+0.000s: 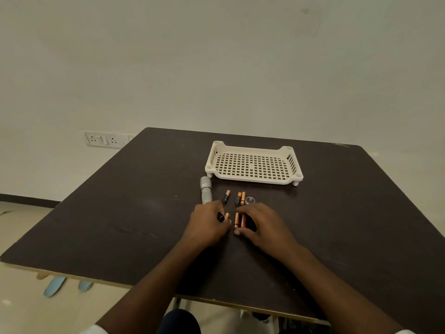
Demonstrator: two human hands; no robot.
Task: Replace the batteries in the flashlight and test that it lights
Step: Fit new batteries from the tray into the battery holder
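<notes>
1. Head camera is looking down at a dark brown laminate table (120, 213), where the silver cylindrical metal flashlight (205, 190) is lying just left of the batteries, its near end hidden under the left hand (207, 225).
2. Left hand is curling its fingers around one orange-and-black battery (225, 216), seemingly pinching it against the tabletop.
3. Right hand (260, 225) is resting beside a pair of orange batteries (239, 220) lying side by side, with thumb and fingers bent around them; whether it is actually gripping them I cannot tell.
4. Three more orange-and-black batteries are lying farther off: a single one (226, 196) and a touching pair (240, 198).
5. Judging by this, the person is sorting old cells from new ones, with the flashlight apparently open.
6. A small round clear piece (250, 200), possibly the flashlight's cap or lens, is sitting just right of the far pair.
7. Next move is calling for keeping the two sets apart and feeding the fresh cells into the barrel with the right polarity.
8. A cream perforated plastic tray (254, 180) is standing beyond the batteries, not blocking anything; the loose round cells could be rolling and mixing.
</notes>
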